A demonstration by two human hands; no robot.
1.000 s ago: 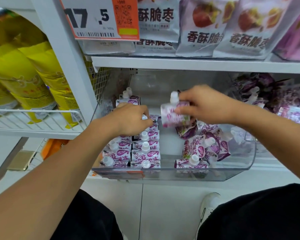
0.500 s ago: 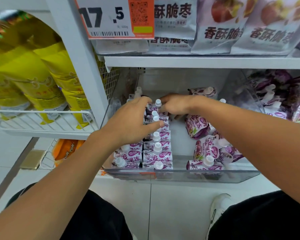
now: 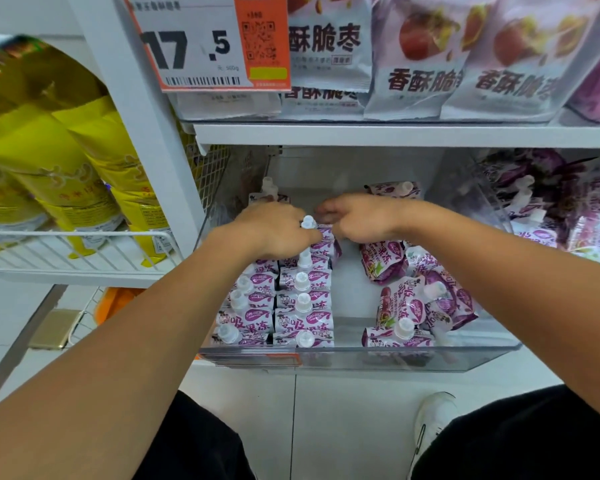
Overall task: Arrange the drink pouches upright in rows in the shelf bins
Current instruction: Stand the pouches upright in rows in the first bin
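While both hands meet at the back of the clear shelf bin (image 3: 361,355), a purple drink pouch (image 3: 321,239) stands between them.
Left hand (image 3: 274,230) has curled fingers in a narrow grip around its white cap; right hand (image 3: 359,220) pinches its top edge behind the upright pouch rows (image 3: 284,299).

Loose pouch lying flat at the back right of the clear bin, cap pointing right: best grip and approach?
Probably the neck just under the white cap of the loose pouch, coming from above and the front. It lies on its side behind the right hand, spout sticking out clear of the body, so the rigid spout offers a firmer pinch than the soft film. The shelf above limits height.
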